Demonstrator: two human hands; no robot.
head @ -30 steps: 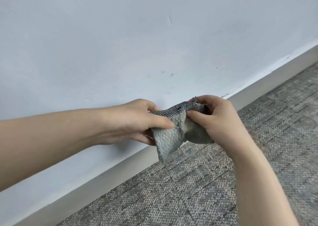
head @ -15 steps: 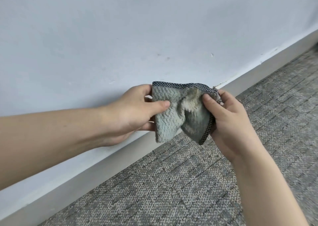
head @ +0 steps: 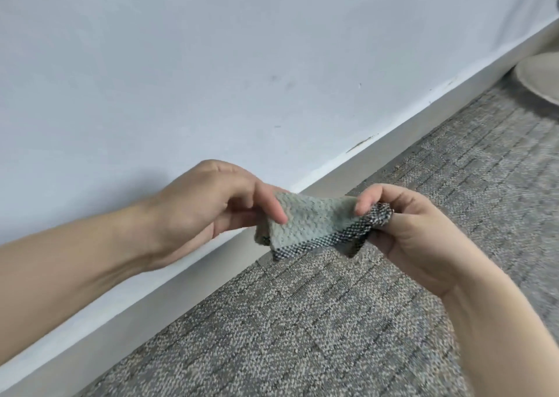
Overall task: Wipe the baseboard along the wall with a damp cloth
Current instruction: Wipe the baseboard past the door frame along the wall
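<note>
A small grey-green textured cloth with a dark woven border is stretched between both hands, held in the air a little in front of the wall. My left hand pinches its left end between thumb and fingers. My right hand grips its right end with the border bunched in the fingers. The pale grey baseboard runs diagonally from lower left to upper right along the foot of the white wall, partly hidden behind my left forearm and the cloth. A dark scuff marks its top edge to the right of the cloth.
Grey patterned carpet covers the floor up to the baseboard. A round pale object sits on the carpet at the far right, close to the wall. Small dark marks dot the wall above the cloth.
The cloth has been folded and turned flatter, its dark border now along the lower edge. Both hands sit lower in the view, and the camera has swung right, bringing in the round object.
</note>
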